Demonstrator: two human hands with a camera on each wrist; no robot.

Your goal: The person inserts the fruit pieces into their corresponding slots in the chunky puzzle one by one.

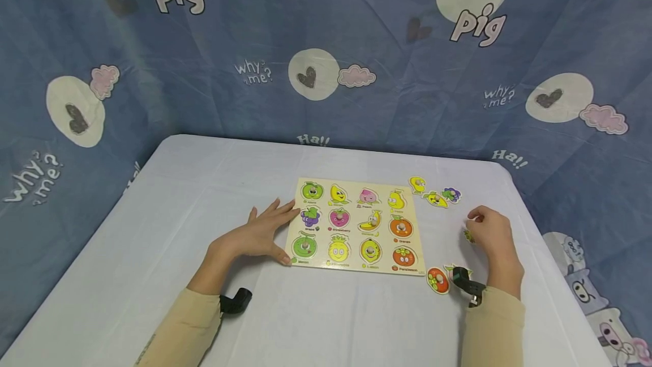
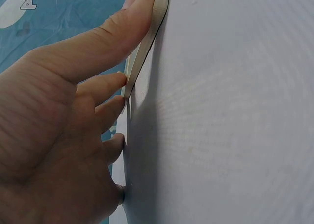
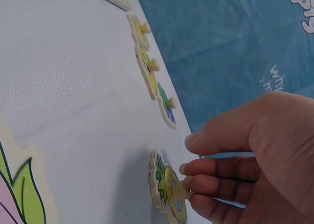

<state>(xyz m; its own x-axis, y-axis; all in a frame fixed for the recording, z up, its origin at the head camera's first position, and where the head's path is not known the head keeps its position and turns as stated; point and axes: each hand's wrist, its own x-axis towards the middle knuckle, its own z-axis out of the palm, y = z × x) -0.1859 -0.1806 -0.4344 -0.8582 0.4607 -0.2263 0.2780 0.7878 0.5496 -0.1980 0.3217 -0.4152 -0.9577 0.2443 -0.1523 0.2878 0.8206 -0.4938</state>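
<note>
A wooden fruit puzzle board [image 1: 356, 268], printed with rows of named fruits, lies flat on the white table. My left hand [image 1: 260, 234] spreads along its left side; the thumb touches the lower left corner and the fingertips reach the edge. In the left wrist view, straight fingers [image 2: 108, 33] meet the board's edge. Over on the right, my right hand [image 1: 493, 234] is above a pineapple piece [image 3: 171, 192] with a peg knob. The fingertips are against or very near that knob, while a gap shows between the thumb [image 3: 216, 136] and the knob.
Beyond the board's upper right corner lie a round yellow piece [image 1: 417, 184], a long yellow piece [image 1: 436, 199] and a grape piece [image 1: 451, 195]. Nearer me are a red piece [image 1: 438, 280] and a pink piece with green leaves [image 3: 24, 194], partly hidden by the right wrist camera [image 1: 466, 282].
</note>
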